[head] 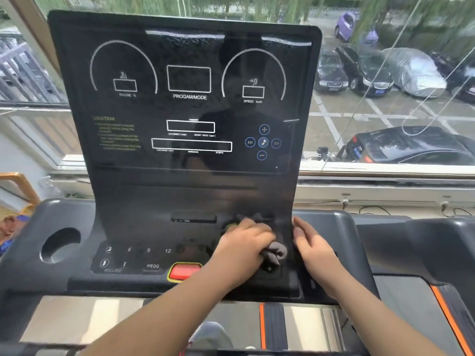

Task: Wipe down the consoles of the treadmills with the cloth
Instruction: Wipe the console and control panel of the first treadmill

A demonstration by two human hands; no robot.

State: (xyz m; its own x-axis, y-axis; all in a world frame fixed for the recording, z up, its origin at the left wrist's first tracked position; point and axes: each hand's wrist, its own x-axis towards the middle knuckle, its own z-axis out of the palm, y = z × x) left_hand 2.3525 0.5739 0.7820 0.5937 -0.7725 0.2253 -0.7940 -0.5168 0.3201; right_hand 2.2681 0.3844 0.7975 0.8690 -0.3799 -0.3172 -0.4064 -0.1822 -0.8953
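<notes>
**While the left hand (244, 244) wipes, the right hand (312, 249) steadies**

Because its fingers (257, 228) are curled round the bunched cloth (277, 251), the left hand can press the wad firmly onto the lower right of the console (180, 111), near the red button (183, 272). The right hand's fingers (299, 228) lie straight and relaxed, gripping nothing. They rest along the console's right edge, probably as a brace. The cup hole (60, 245) sits well apart on the left.
</notes>
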